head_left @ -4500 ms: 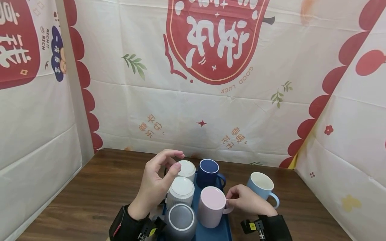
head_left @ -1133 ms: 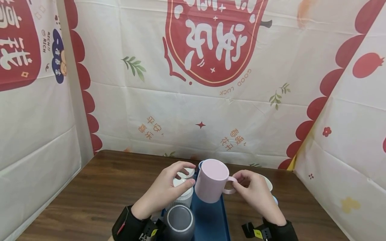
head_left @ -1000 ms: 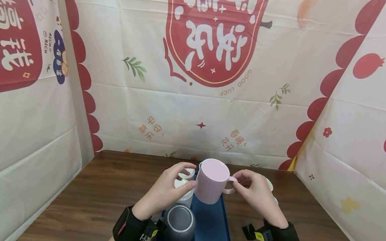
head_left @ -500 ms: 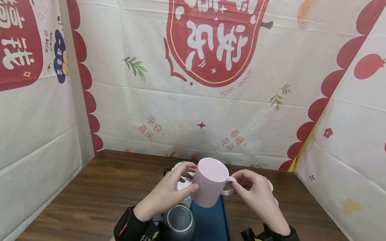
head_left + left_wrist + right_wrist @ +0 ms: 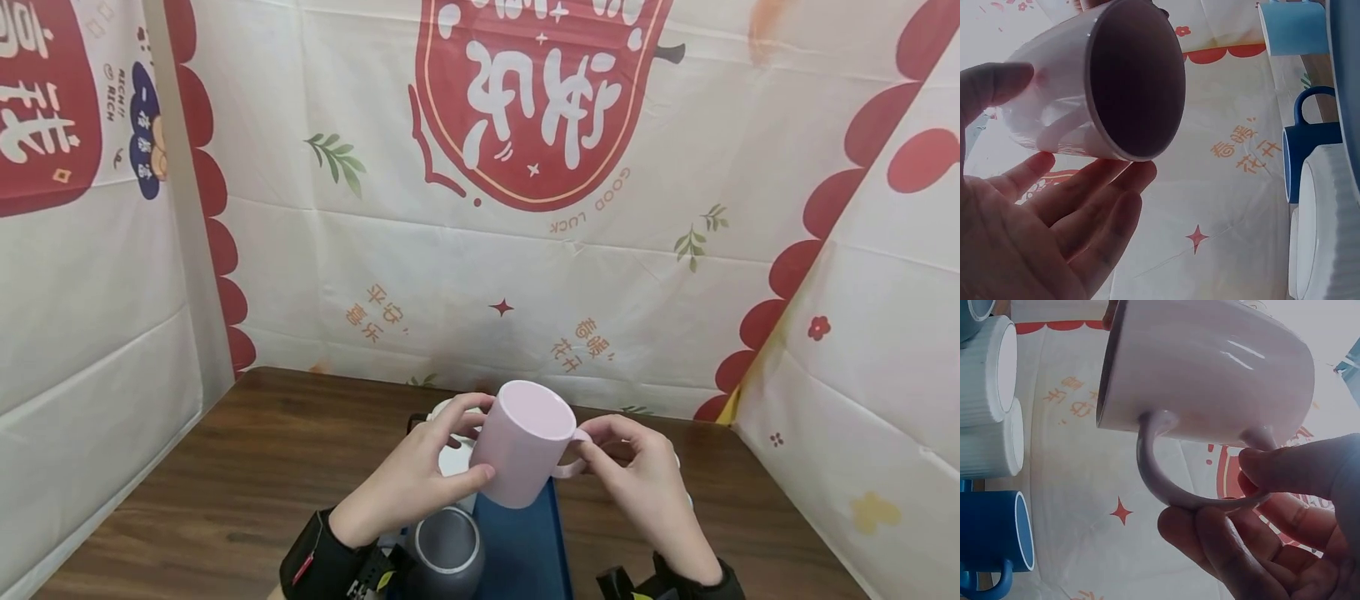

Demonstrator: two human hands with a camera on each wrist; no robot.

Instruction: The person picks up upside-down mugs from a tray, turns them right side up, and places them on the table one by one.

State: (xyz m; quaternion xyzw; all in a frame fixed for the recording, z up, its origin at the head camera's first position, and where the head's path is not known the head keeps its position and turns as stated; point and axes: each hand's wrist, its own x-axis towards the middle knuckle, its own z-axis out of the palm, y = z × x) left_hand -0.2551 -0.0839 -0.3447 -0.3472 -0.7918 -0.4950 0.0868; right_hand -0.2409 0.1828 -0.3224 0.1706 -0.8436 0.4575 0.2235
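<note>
Holds pink mug (image 5: 517, 454) mouth-down, tilted, aloft over blue tray (image 5: 522, 546) — pinches handle (image 5: 1159, 481) in right hand (image 5: 643, 479), grips side (image 5: 1066, 106) with left hand (image 5: 416, 479) — presumably to stop swinging about that handle.

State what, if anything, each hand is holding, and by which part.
A pink mug: the right hand grips its handle; the left hand holds its body.

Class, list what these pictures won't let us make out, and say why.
- The inside bottom of the pink mug: left wrist view, lost in shadow.
- The near end of the tray: cut off by the head view's bottom edge.
- The full pale blue mug: head view, mostly hidden behind the right hand.
</note>
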